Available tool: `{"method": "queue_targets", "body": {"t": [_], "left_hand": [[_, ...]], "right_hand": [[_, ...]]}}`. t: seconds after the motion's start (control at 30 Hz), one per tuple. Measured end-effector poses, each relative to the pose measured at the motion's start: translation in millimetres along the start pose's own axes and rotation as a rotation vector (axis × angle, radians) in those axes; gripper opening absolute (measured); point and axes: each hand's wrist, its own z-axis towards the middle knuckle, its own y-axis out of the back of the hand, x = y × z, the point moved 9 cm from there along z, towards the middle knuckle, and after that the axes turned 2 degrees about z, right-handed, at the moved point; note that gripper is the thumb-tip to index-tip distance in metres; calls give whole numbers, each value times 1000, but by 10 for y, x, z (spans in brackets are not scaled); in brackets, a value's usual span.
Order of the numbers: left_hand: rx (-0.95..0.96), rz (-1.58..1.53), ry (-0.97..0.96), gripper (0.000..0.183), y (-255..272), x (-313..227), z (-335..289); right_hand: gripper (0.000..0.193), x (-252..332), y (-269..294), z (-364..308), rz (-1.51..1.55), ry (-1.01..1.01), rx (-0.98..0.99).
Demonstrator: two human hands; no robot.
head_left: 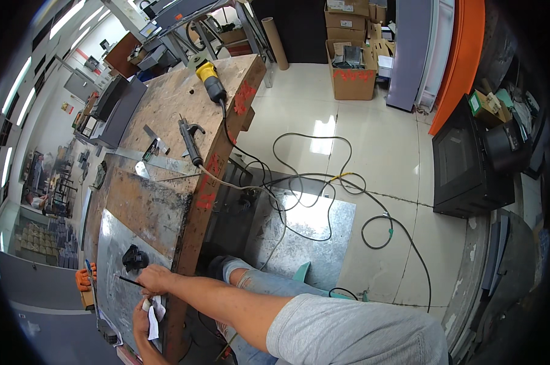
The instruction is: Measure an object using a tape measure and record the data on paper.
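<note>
My right hand [155, 278] is closed around a thin black pen-like stick [129, 280], whose far end points left over the grey metal sheet [112, 243] on the workbench. Just nearer to me, my left hand [141, 319] is closed on a crumpled white piece of paper or cloth [154, 325] at the bench edge. The two hands are close together. Beyond the right hand, a small black object [134, 258] lies on the sheet; its kind is unclear.
Farther along the wooden workbench [165, 91] lie a yellow angle grinder [209, 79], a welding electrode holder [190, 141] and a metal square [157, 140]. Cables [329, 182] loop over the floor. Orange gloves [83, 280] hang at left. Cardboard boxes [352, 85] and a black cabinet [463, 161] stand right.
</note>
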Motion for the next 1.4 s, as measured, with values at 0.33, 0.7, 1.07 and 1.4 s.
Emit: {"method": "queue_targets", "body": {"t": [0.33,0.7,1.07,1.4], "left_hand": [[-34,51,-45,27,190,198,100],[-28,-2,-28,28,64,1,-20],[4,26,-41,31,-19,-75,-37],[29,-67,60,29,-45,1,-24]], "right_hand": [[27,12,-40,31,-41,2,19],[25,22,-56,36,-36,6,29],[28,13,-6,3,-27,-12,30],[29,-8,-42,17,-46,1,25]]}}
